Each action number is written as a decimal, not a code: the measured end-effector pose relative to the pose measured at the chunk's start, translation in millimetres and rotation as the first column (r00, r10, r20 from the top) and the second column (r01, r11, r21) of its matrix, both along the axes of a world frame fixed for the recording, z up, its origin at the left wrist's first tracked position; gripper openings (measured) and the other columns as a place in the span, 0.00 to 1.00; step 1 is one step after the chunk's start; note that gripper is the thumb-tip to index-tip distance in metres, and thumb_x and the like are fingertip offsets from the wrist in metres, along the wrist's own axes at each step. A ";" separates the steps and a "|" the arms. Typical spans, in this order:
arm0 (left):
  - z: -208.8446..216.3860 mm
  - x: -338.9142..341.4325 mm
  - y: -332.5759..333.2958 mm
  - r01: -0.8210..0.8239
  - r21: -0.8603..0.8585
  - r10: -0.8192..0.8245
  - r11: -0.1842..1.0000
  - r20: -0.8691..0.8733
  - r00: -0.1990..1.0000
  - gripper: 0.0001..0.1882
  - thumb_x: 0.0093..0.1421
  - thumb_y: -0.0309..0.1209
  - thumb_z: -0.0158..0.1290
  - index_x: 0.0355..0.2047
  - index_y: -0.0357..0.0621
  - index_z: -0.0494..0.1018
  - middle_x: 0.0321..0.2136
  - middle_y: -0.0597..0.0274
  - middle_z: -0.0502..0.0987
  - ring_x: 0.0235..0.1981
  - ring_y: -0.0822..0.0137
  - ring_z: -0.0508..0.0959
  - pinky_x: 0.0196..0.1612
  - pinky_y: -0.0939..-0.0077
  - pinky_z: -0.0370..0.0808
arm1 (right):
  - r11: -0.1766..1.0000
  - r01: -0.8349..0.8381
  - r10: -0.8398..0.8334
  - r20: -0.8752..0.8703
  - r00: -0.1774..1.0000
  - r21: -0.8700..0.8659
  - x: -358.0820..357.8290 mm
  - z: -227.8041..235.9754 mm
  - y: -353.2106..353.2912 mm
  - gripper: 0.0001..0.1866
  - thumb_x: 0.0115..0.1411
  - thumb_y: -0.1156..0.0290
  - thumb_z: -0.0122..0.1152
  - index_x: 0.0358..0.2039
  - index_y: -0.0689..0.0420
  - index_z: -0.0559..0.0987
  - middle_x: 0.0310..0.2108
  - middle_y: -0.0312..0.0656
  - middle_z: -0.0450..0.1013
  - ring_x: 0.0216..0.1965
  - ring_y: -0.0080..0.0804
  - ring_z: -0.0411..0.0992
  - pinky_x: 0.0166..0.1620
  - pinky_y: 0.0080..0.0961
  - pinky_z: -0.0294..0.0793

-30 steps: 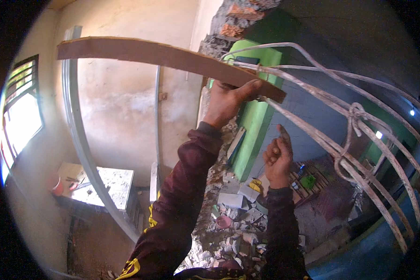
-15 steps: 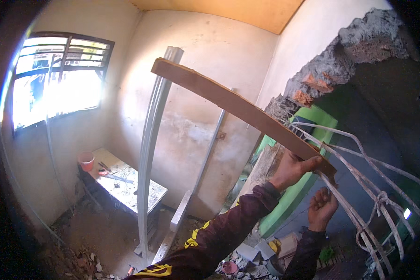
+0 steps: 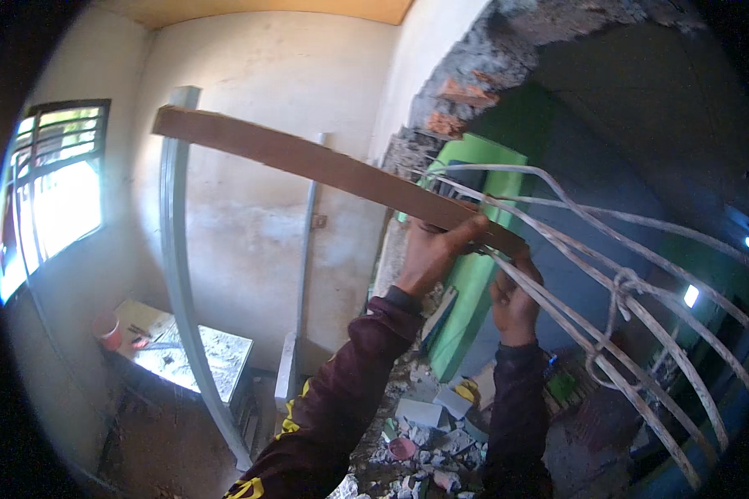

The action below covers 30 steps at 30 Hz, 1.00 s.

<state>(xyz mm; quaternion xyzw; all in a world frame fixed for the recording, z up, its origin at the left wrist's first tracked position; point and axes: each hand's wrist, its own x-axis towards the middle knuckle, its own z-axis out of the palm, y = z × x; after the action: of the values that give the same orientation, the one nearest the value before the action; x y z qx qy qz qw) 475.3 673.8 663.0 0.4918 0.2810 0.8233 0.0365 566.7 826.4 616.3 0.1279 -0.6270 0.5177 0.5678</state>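
Note:
A long brown wooden board (image 3: 308, 166) slants from the far upper left toward me, its far end resting against a grey metal post (image 3: 179, 249). My left hand (image 3: 433, 254) is closed around the board close to its near end, with the thumb along its face. My right hand (image 3: 516, 303) is closed at the near end, its curled fingers against the board and partly hidden by it. Several bare steel rebars (image 3: 574, 241), tied with a stirrup loop (image 3: 620, 308), run past the board's near end on the right.
A broken wall edge (image 3: 466, 91) shows brick and mortar, with a green panel (image 3: 466, 316) below it. Rubble (image 3: 429, 424) lies on the floor. At left stand a dusty table (image 3: 208, 353), a pink bucket (image 3: 106, 330) and a window (image 3: 62, 183). A thinner post (image 3: 308, 249) stands behind.
My view has turned to the right, so the room appears shifted left. My right hand has come up from below to the board's near end. My left hand keeps its grip.

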 end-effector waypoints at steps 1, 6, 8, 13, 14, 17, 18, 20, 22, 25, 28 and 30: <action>0.1 1.9 -0.5 -0.007 0.005 0.007 1.000 0.008 1.000 0.15 0.55 0.32 0.65 0.38 0.34 0.78 0.30 0.58 0.81 0.29 0.70 0.81 0.33 0.75 0.78 | 0.954 -0.253 0.253 -0.017 0.967 -0.162 1.6 0.7 -1.1 0.13 0.67 0.55 0.55 0.36 0.52 0.74 0.16 0.25 0.54 0.14 0.14 0.48 0.16 0.16 0.48; 3.4 2.9 5.9 -0.066 -0.030 0.066 0.997 0.010 0.998 0.20 0.55 0.37 0.66 0.39 0.32 0.78 0.32 0.57 0.81 0.32 0.70 0.81 0.36 0.76 0.78 | 0.881 -0.396 0.395 -0.055 0.917 -0.259 2.3 -1.3 0.2 0.14 0.69 0.55 0.53 0.40 0.52 0.74 0.15 0.26 0.54 0.13 0.14 0.48 0.15 0.16 0.48; 3.5 0.7 8.5 0.031 -0.073 -0.028 0.997 0.041 0.999 0.22 0.56 0.39 0.66 0.40 0.32 0.78 0.35 0.56 0.81 0.35 0.69 0.80 0.39 0.75 0.77 | 0.989 -0.035 0.046 0.073 0.996 -0.145 -2.3 -4.9 5.3 0.12 0.69 0.56 0.52 0.39 0.51 0.74 0.16 0.25 0.55 0.13 0.14 0.49 0.16 0.15 0.49; 2.6 -2.6 3.7 -0.097 -0.179 0.087 0.979 -0.064 0.994 0.23 0.59 0.42 0.61 0.46 0.34 0.78 0.41 0.57 0.80 0.41 0.68 0.79 0.47 0.73 0.75 | 0.970 -0.151 0.162 0.044 0.986 -0.189 -3.9 -12.1 14.1 0.11 0.68 0.58 0.55 0.33 0.50 0.71 0.19 0.27 0.59 0.14 0.14 0.53 0.17 0.15 0.55; 2.8 -2.0 1.6 -0.128 -0.206 0.115 0.970 -0.075 0.991 0.23 0.61 0.42 0.59 0.47 0.34 0.78 0.42 0.58 0.80 0.43 0.68 0.79 0.49 0.72 0.74 | 0.962 -0.187 0.196 0.028 0.980 -0.197 -3.0 -12.6 12.3 0.10 0.68 0.59 0.55 0.33 0.50 0.71 0.19 0.28 0.60 0.14 0.15 0.53 0.17 0.16 0.55; 5.8 0.2 -1.0 -0.120 -0.205 0.107 0.971 -0.074 0.991 0.22 0.60 0.40 0.60 0.46 0.33 0.78 0.40 0.57 0.81 0.41 0.68 0.80 0.47 0.72 0.75 | 0.920 -0.335 0.346 0.022 0.938 -0.202 1.6 -10.7 5.2 0.11 0.68 0.57 0.55 0.33 0.50 0.71 0.18 0.28 0.58 0.14 0.14 0.54 0.16 0.16 0.54; 7.0 0.3 -1.7 -0.106 -0.204 0.093 0.973 -0.074 0.993 0.21 0.59 0.39 0.61 0.45 0.34 0.79 0.39 0.57 0.81 0.39 0.68 0.80 0.46 0.73 0.76 | 0.915 -0.325 0.339 0.016 0.941 -0.241 1.9 -10.3 1.9 0.12 0.68 0.57 0.55 0.32 0.49 0.70 0.18 0.28 0.58 0.15 0.14 0.54 0.16 0.15 0.53; 9.9 0.4 -2.0 -0.096 -0.204 0.083 0.974 -0.069 0.994 0.20 0.58 0.38 0.63 0.43 0.33 0.78 0.37 0.59 0.80 0.38 0.70 0.79 0.43 0.74 0.76 | 0.869 -0.389 0.408 -0.002 0.913 -0.305 3.9 -9.1 -2.1 0.12 0.68 0.57 0.55 0.30 0.49 0.70 0.19 0.27 0.58 0.15 0.14 0.54 0.16 0.14 0.53; 11.8 -0.1 -3.4 -0.103 -0.209 0.089 0.972 -0.075 0.993 0.19 0.57 0.37 0.64 0.41 0.33 0.78 0.36 0.60 0.80 0.37 0.70 0.78 0.41 0.75 0.76 | 0.917 -0.318 0.330 0.009 0.944 -0.242 4.9 -8.5 -4.4 0.12 0.67 0.58 0.56 0.30 0.49 0.69 0.19 0.27 0.58 0.15 0.13 0.55 0.16 0.13 0.54; 13.2 -1.0 -5.0 -0.120 -0.209 0.100 0.971 -0.102 0.990 0.18 0.57 0.36 0.65 0.41 0.33 0.79 0.36 0.60 0.80 0.37 0.71 0.78 0.41 0.76 0.76 | 0.900 -0.351 0.354 -0.039 0.935 -0.257 5.4 -6.8 -5.3 0.12 0.67 0.61 0.57 0.28 0.49 0.68 0.19 0.27 0.59 0.15 0.14 0.56 0.16 0.14 0.54; 10.5 -1.3 -4.5 -0.100 -0.192 0.084 0.976 -0.088 0.993 0.18 0.57 0.35 0.65 0.41 0.33 0.79 0.37 0.60 0.80 0.38 0.71 0.79 0.41 0.76 0.76 | 0.898 -0.382 0.378 -0.062 0.924 -0.218 5.0 -4.0 -5.3 0.12 0.66 0.62 0.57 0.26 0.49 0.68 0.18 0.27 0.58 0.14 0.15 0.55 0.16 0.15 0.54; 7.0 -0.5 -3.2 -0.097 -0.201 0.090 0.975 -0.043 0.995 0.17 0.58 0.35 0.65 0.41 0.33 0.79 0.38 0.59 0.80 0.39 0.71 0.79 0.41 0.76 0.77 | 0.928 -0.329 0.324 -0.059 0.944 -0.176 5.0 -2.1 -6.1 0.13 0.66 0.62 0.57 0.25 0.49 0.68 0.17 0.27 0.57 0.13 0.16 0.54 0.16 0.15 0.54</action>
<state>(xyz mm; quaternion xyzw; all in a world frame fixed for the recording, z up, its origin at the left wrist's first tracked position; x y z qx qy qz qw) 474.8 670.6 669.9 0.4857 0.3870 0.7826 0.0431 571.7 820.2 614.2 0.1850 -0.5385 0.6584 0.4922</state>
